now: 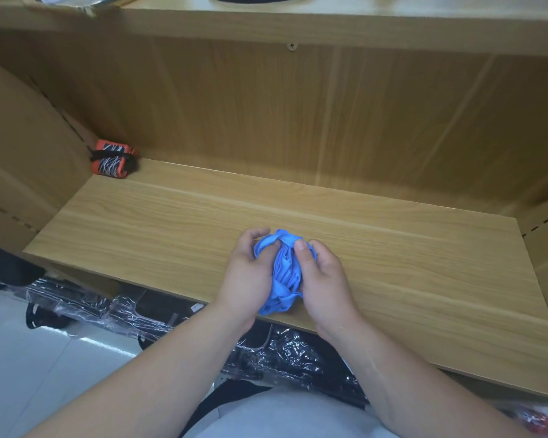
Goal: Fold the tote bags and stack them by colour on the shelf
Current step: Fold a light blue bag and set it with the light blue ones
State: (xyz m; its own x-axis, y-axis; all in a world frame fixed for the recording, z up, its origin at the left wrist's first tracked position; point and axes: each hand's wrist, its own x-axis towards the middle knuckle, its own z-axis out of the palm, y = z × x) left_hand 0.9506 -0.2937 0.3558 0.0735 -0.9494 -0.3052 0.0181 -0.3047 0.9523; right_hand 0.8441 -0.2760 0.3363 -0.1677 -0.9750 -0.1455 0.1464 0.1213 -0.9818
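Now both hands at work on blue tote bag (282, 270), bunched into tight wad on shelf board (424, 279), near front edge, 6 o'clock of board. Left hand (250, 273) curled round wad's left side; right hand (323, 279) pinches right side, thumb pressed on top. Likely compressing bundle so it stays compact. Orange rolled bag (113, 159) sits far corner, 10 o'clock, well apart: probably separate colour pile.
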